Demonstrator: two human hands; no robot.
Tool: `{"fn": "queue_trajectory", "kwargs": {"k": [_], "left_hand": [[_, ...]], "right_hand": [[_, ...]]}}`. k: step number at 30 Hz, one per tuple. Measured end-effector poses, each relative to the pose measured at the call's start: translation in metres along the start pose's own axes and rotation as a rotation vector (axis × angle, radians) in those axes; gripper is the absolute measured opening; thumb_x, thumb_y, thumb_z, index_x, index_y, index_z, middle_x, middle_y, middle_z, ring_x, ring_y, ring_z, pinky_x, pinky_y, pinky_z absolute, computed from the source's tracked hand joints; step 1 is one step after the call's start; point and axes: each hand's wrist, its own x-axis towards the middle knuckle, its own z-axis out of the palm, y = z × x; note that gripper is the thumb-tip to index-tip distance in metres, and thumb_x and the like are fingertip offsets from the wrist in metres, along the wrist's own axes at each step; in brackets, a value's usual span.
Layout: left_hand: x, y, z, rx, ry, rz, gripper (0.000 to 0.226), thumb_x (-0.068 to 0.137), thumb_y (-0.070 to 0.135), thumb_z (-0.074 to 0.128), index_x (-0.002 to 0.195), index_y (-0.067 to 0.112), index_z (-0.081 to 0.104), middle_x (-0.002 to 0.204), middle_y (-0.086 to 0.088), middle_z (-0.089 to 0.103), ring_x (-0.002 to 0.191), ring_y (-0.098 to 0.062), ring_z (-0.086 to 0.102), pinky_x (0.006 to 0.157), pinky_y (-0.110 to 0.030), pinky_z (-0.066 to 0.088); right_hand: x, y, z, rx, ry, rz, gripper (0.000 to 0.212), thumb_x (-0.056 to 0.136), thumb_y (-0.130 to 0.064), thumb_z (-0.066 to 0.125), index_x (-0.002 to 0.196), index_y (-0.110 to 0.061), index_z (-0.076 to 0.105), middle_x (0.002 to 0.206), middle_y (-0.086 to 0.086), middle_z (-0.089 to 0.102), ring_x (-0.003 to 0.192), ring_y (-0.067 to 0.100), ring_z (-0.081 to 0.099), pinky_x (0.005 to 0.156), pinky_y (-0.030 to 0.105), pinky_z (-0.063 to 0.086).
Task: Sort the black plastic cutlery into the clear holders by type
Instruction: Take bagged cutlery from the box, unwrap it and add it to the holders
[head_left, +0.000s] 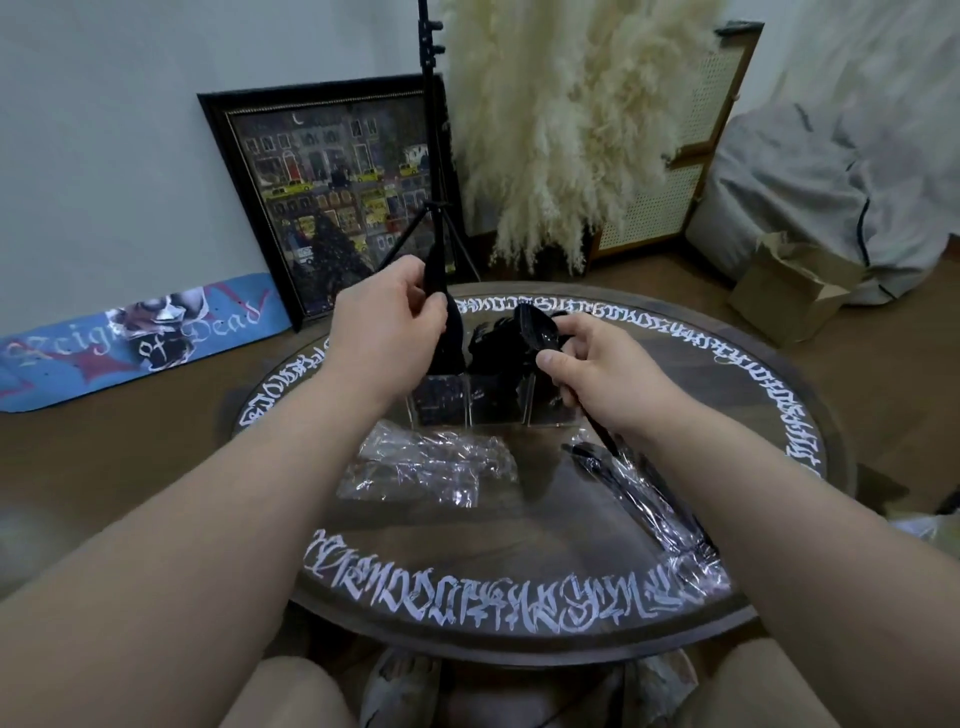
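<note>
Three clear holders (496, 405) stand side by side in the middle of the round table (519, 639), with black cutlery sticking up out of them. My left hand (387, 325) grips a black piece of cutlery (435, 275) over the left holder; its type is hard to tell. My right hand (597, 369) holds a bunch of black spoons (537, 330) above the right holder, bowls pointing up and left, handles poking out below the palm. More black cutlery (649, 499) lies in a plastic wrapper at the right front.
An empty crumpled clear wrapper (431, 467) lies in front of the holders. Behind the table stand a tripod (434, 156), a framed picture (322, 192) and pampas grass (566, 130). A cardboard box (789, 286) and a skateboard deck (130, 338) lie on the floor.
</note>
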Motion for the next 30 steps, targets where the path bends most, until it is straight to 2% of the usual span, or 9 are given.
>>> {"fn": "queue_trajectory", "kwargs": {"k": [3,7,10,12,15,20,23,26,30], "left_hand": [[0.013,-0.007,0.002,0.111,-0.054,0.044,0.02,0.093,0.026,0.052,0.078,0.013,0.056,0.075,-0.001,0.068,0.077,-0.023,0.063,0.07,-0.037,0.049],[0.017,-0.023,0.01,0.348,-0.164,0.076,0.032,0.094,0.032,0.053,0.064,0.026,0.048,0.07,0.006,0.054,0.083,-0.028,0.056,0.062,-0.033,0.035],[0.018,-0.034,0.019,0.504,-0.228,0.032,0.025,0.095,0.04,0.053,0.095,0.023,0.072,0.108,0.001,0.061,0.105,-0.029,0.047,0.083,-0.035,0.041],[0.017,-0.036,0.023,0.571,-0.252,-0.013,0.035,0.092,0.048,0.055,0.119,0.028,0.066,0.122,0.002,0.055,0.114,-0.027,0.04,0.095,-0.035,0.039],[0.017,-0.031,0.026,0.567,-0.167,0.0,0.05,0.087,0.051,0.06,0.131,0.03,0.055,0.124,0.001,0.05,0.117,-0.026,0.038,0.097,-0.038,0.039],[0.017,0.007,0.03,0.152,-0.172,0.14,0.037,0.092,0.039,0.057,0.126,0.026,0.06,0.117,0.007,0.059,0.105,-0.015,0.054,0.089,-0.027,0.04],[0.017,0.022,0.034,-0.069,-0.26,0.09,0.017,0.089,0.032,0.064,0.103,0.025,0.071,0.091,0.014,0.067,0.088,-0.009,0.062,0.086,-0.028,0.048],[0.02,0.025,0.033,-0.086,-0.203,0.087,0.008,0.089,0.025,0.065,0.081,0.027,0.068,0.073,0.018,0.061,0.079,-0.008,0.06,0.078,-0.027,0.048],[0.036,0.027,0.015,-0.021,0.009,0.132,0.009,0.092,0.021,0.059,0.087,0.02,0.066,0.071,0.015,0.058,0.074,-0.01,0.058,0.072,-0.022,0.043]], "right_hand": [[0.006,-0.007,-0.004,0.054,0.017,0.062,0.011,0.096,-0.015,0.049,0.091,-0.023,0.052,0.061,0.0,0.051,0.052,0.015,0.044,0.054,0.03,0.037],[0.01,-0.008,-0.007,0.049,0.05,0.08,0.016,0.097,-0.02,0.046,0.083,-0.026,0.051,0.06,0.0,0.052,0.052,0.017,0.043,0.054,0.032,0.035],[0.012,-0.007,-0.008,0.047,0.056,0.075,0.016,0.096,-0.018,0.049,0.082,-0.023,0.053,0.064,0.002,0.056,0.052,0.016,0.048,0.051,0.03,0.039],[0.013,-0.006,-0.008,0.054,0.059,0.068,0.015,0.094,-0.015,0.055,0.08,-0.019,0.058,0.066,0.003,0.057,0.051,0.014,0.052,0.049,0.025,0.042],[0.015,-0.004,-0.009,0.068,0.054,0.058,0.012,0.091,-0.013,0.061,0.08,-0.017,0.062,0.07,0.006,0.059,0.051,0.011,0.056,0.049,0.022,0.044],[0.018,-0.008,-0.01,0.054,0.002,0.042,0.006,0.089,-0.01,0.064,0.086,-0.015,0.064,0.075,0.009,0.069,0.053,0.011,0.057,0.049,0.022,0.045],[0.018,-0.01,-0.008,0.008,-0.047,0.022,0.006,0.089,-0.01,0.064,0.086,-0.016,0.064,0.07,0.004,0.068,0.053,0.012,0.057,0.05,0.024,0.047],[0.016,-0.007,-0.011,-0.153,-0.055,-0.004,0.014,0.086,-0.011,0.066,0.08,-0.024,0.063,0.067,-0.001,0.066,0.051,0.009,0.059,0.055,0.026,0.051],[0.012,0.006,-0.028,-0.446,-0.032,0.053,0.01,0.084,-0.012,0.062,0.082,-0.021,0.063,0.069,-0.002,0.066,0.063,0.014,0.066,0.061,0.026,0.052]]}}
